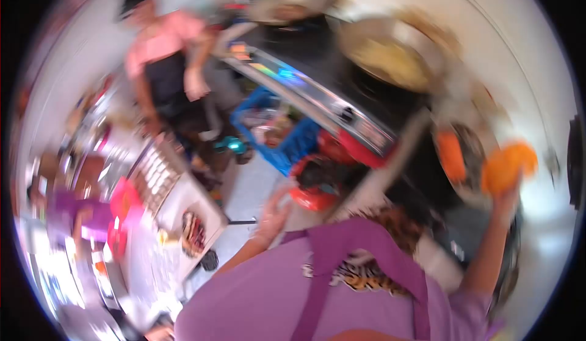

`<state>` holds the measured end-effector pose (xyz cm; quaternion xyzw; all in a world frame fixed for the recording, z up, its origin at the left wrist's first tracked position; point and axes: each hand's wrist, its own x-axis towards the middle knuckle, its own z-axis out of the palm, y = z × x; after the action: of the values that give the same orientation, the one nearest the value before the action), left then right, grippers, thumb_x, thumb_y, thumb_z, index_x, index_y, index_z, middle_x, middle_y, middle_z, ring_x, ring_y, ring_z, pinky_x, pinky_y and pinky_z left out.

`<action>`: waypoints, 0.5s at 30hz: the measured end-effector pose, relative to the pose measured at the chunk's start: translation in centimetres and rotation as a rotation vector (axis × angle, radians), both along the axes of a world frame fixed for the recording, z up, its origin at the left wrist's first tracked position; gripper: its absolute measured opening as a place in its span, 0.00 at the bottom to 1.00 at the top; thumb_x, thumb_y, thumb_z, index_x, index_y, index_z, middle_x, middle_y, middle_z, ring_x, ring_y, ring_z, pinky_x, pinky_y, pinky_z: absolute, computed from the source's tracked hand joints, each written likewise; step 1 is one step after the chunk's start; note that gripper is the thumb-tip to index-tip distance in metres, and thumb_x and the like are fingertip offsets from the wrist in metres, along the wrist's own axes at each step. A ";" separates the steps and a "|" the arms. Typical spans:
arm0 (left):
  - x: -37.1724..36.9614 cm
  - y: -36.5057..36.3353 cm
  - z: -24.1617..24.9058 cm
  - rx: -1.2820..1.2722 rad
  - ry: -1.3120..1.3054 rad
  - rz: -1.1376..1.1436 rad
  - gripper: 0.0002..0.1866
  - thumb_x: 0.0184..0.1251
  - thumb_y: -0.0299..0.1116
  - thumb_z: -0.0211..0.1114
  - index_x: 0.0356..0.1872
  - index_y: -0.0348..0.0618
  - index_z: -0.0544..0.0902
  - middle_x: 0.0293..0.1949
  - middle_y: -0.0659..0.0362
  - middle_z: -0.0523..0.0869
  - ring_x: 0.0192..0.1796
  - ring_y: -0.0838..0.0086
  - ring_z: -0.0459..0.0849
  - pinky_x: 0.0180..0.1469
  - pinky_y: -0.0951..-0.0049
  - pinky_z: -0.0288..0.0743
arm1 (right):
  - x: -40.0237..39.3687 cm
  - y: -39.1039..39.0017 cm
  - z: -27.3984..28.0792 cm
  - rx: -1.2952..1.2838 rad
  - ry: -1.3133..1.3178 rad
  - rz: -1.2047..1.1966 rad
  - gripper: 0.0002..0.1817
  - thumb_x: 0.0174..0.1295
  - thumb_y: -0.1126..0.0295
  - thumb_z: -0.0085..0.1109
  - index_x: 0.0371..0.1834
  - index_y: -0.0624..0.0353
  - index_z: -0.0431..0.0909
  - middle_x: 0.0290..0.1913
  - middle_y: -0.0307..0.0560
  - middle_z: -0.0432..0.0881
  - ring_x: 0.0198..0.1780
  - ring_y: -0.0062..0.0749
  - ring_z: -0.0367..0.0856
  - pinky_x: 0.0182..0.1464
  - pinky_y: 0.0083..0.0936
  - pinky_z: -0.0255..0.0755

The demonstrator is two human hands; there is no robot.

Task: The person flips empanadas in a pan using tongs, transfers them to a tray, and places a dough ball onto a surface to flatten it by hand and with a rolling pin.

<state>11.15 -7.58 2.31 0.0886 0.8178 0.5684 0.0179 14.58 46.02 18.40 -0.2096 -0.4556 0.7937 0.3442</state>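
Note:
My right hand (511, 188) is raised at the right, wrapped on a bright orange cloth (510, 165). Motion blur smears the cloth's outline. Close by lies a second orange piece (450, 156), at the edge of a large round pan (473, 152). My left hand (274, 214) hangs low in front of me with its fingers apart and nothing in it. Just right of that hand is a red tub (313, 199) with dark contents.
A wide pan of yellowish food (394, 60) and another pan (290, 5) sit on the stove (311, 51). Beneath stands a blue crate (278, 155). A co-worker in pink (165, 45) stands beside a table (204, 213) holding a tray of pale pieces (157, 176).

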 end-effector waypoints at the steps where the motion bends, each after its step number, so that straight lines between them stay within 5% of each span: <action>1: 0.3 -1.3 -3.9 0.016 -0.062 0.057 0.22 0.62 0.30 0.60 0.59 0.38 0.74 0.59 0.49 0.77 0.65 0.59 0.71 0.69 0.63 0.59 | -0.5 0.5 0.5 0.094 -0.045 0.025 0.31 0.67 0.48 0.49 0.68 0.54 0.61 0.62 0.49 0.72 0.62 0.42 0.72 0.61 0.45 0.70; 3: 1.3 -2.7 -7.0 0.129 -0.122 0.058 0.23 0.61 0.26 0.59 0.60 0.34 0.73 0.60 0.48 0.76 0.65 0.63 0.71 0.68 0.65 0.59 | -1.9 5.1 -1.3 0.250 0.053 0.201 0.27 0.65 0.55 0.55 0.63 0.56 0.66 0.56 0.46 0.75 0.59 0.36 0.75 0.59 0.40 0.72; 5: 1.3 -3.7 -8.3 0.147 -0.472 0.112 0.26 0.62 0.21 0.56 0.63 0.32 0.68 0.63 0.49 0.71 0.64 0.66 0.71 0.65 0.69 0.61 | -3.0 5.5 -0.9 0.275 0.019 0.171 0.25 0.61 0.60 0.62 0.59 0.56 0.69 0.53 0.43 0.78 0.54 0.32 0.78 0.57 0.36 0.73; 7: 1.0 -6.6 -14.0 0.297 -0.446 0.006 0.26 0.63 0.20 0.55 0.64 0.33 0.67 0.62 0.50 0.72 0.60 0.71 0.72 0.60 0.74 0.65 | -3.9 7.4 -1.8 0.252 -0.048 0.077 0.25 0.58 0.63 0.67 0.57 0.57 0.71 0.50 0.43 0.80 0.50 0.32 0.80 0.54 0.34 0.76; 12: 1.2 -2.4 -7.9 0.205 -0.402 -0.040 0.25 0.64 0.19 0.55 0.65 0.34 0.67 0.61 0.51 0.73 0.55 0.77 0.73 0.54 0.78 0.68 | -5.4 7.4 -1.9 0.276 -0.326 0.062 0.26 0.52 0.68 0.72 0.54 0.59 0.73 0.46 0.45 0.82 0.45 0.31 0.82 0.46 0.32 0.79; 15: 1.3 -3.6 -9.7 0.264 -0.526 -0.072 0.25 0.65 0.20 0.55 0.65 0.35 0.67 0.60 0.52 0.74 0.53 0.77 0.75 0.54 0.77 0.68 | -6.0 6.8 -2.0 0.282 -0.443 0.136 0.25 0.55 0.68 0.68 0.56 0.58 0.71 0.48 0.46 0.81 0.45 0.33 0.82 0.46 0.33 0.80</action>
<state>12.43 -11.15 -7.40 -0.0312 0.7004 0.6723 0.2376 8.61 52.78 16.40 -0.2971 -0.6388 0.6787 0.2075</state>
